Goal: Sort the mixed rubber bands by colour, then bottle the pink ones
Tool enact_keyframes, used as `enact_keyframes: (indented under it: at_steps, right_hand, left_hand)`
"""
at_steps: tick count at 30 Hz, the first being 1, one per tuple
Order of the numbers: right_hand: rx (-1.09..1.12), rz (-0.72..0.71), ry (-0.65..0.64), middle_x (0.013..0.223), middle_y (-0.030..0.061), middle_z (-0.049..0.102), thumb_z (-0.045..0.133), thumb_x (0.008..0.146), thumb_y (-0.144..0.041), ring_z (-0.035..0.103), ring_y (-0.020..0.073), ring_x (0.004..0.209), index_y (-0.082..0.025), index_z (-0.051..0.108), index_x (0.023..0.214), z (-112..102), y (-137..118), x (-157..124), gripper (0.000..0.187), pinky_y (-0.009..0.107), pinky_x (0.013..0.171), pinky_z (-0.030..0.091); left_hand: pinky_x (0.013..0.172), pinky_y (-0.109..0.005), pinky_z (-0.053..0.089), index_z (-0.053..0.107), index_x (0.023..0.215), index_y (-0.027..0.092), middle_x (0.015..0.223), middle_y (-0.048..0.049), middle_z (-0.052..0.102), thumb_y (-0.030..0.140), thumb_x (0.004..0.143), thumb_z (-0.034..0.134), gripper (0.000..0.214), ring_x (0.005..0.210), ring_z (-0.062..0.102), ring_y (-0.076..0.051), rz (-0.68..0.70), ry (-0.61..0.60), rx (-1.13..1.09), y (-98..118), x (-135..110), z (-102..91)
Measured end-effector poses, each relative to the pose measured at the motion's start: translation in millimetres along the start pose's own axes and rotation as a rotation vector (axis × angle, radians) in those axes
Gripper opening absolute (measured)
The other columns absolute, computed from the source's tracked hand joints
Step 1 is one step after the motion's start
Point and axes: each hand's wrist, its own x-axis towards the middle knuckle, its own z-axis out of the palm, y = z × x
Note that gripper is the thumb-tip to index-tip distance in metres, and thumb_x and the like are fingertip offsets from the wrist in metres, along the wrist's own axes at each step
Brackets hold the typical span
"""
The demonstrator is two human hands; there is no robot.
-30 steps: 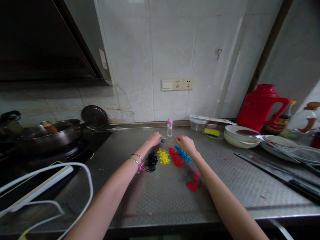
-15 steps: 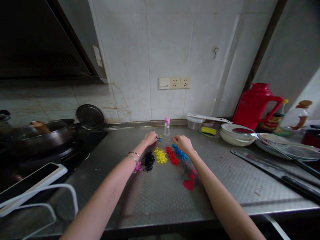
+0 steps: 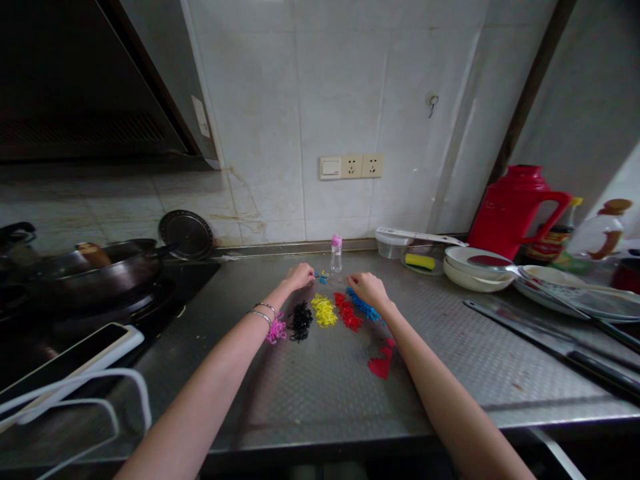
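My left hand point(image 3: 299, 276) is closed, fingertips at a small cluster of blue and yellow bands point(image 3: 323, 277) that look like rubber bands. Whether it pinches one is unclear. My right hand point(image 3: 369, 287) is curled closed just over the blue pile point(image 3: 364, 307); anything in its fingers is hidden. Between my arms lie a red pile point(image 3: 348, 312), a yellow pile point(image 3: 324, 311), a black pile point(image 3: 301, 321) and a pink pile point(image 3: 276, 329) of similar bands, the pink partly behind my left wrist. Beyond the hands stands a small clear bottle point(image 3: 336, 257) with a pink cap.
Red scraps point(image 3: 382, 362) lie beside my right forearm. Rightward are a plastic tub point(image 3: 391, 247), a yellow sponge point(image 3: 420, 261), stacked bowls point(image 3: 475, 277), a long-handled utensil point(image 3: 515, 330) and a red thermos jug point(image 3: 507, 213). Leftward, a pan point(image 3: 110, 267) sits on the stove, near a white-cased device point(image 3: 125, 340) with cables.
The whole view has shifted slightly, and a little more of the pink pile shows beside my left wrist. Both hands keep nearly the same place and pose.
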Motion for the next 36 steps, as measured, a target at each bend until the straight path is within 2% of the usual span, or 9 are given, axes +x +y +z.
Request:
enact_keyframes:
  at_steps: [6,11,17,23,27,32,36]
  right_hand:
    - [0.040,-0.004,0.014,0.094,0.0078,0.062,0.028,0.086,-0.040,0.055,0.0157,0.085,-0.020,0.063,0.083,-0.9,-0.1,-0.6,0.041,0.020,0.063,0.035]
    - [0.069,-0.057,0.034,0.092,0.0072,0.062,0.029,0.085,-0.040,0.055,0.0152,0.085,-0.019,0.063,0.083,1.9,1.0,0.2,0.040,0.019,0.063,0.034]
    - [0.060,-0.077,0.045,0.091,0.0066,0.062,0.028,0.085,-0.041,0.055,0.0150,0.083,-0.020,0.063,0.083,4.8,2.1,0.3,0.041,0.020,0.062,0.034]
    - [0.056,-0.065,0.024,0.093,0.0064,0.062,0.029,0.085,-0.041,0.055,0.0150,0.083,-0.019,0.063,0.080,1.9,0.7,-0.6,0.041,0.019,0.061,0.034]
    - [0.074,-0.047,0.011,0.094,0.0065,0.061,0.030,0.085,-0.040,0.055,0.0148,0.084,-0.020,0.064,0.083,1.4,-0.1,-0.7,0.039,0.019,0.061,0.034]
    - [0.097,-0.037,0.022,0.089,0.0061,0.062,0.030,0.084,-0.041,0.055,0.0143,0.079,-0.020,0.064,0.080,4.2,1.5,0.5,0.040,0.019,0.059,0.033]
    - [0.107,-0.046,0.026,0.088,0.0062,0.063,0.030,0.084,-0.042,0.055,0.0143,0.078,-0.020,0.064,0.078,6.8,3.3,2.1,0.041,0.019,0.058,0.032]
  left_hand:
    - [0.059,-0.020,0.039,0.069,0.076,0.016,0.069,-0.0046,0.066,0.031,0.069,0.055,0.022,0.059,0.055,-0.012,0.014,-0.045,-0.197,-6.0,1.7,9.9]
    - [0.058,-0.021,0.039,0.069,0.075,0.015,0.070,-0.0044,0.066,0.029,0.068,0.055,0.021,0.059,0.055,-0.012,0.043,-0.045,-0.244,-8.4,3.3,17.7]
    - [0.060,-0.022,0.040,0.069,0.076,0.014,0.071,-0.0050,0.066,0.027,0.068,0.055,0.020,0.061,0.056,-0.013,0.032,-0.008,-0.284,-5.7,1.7,17.6]
    - [0.061,-0.022,0.041,0.069,0.077,0.012,0.071,-0.0058,0.067,0.027,0.070,0.054,0.022,0.063,0.056,-0.013,-0.048,0.056,-0.388,-5.0,0.8,12.4]
    - [0.062,-0.023,0.042,0.069,0.077,0.011,0.071,-0.0065,0.067,0.029,0.071,0.052,0.025,0.064,0.058,-0.013,-0.041,0.073,-0.469,-7.1,-3.3,6.2]
    - [0.066,-0.023,0.041,0.069,0.077,0.012,0.080,-0.0064,0.067,0.027,0.069,0.054,0.022,0.072,0.058,-0.015,0.023,0.030,-0.475,-9.4,-23.8,-6.5]
    - [0.062,-0.022,0.040,0.069,0.077,0.012,0.076,-0.0057,0.068,0.029,0.068,0.055,0.023,0.067,0.057,-0.014,0.045,-0.041,-0.418,-10.7,-46.5,-22.0]
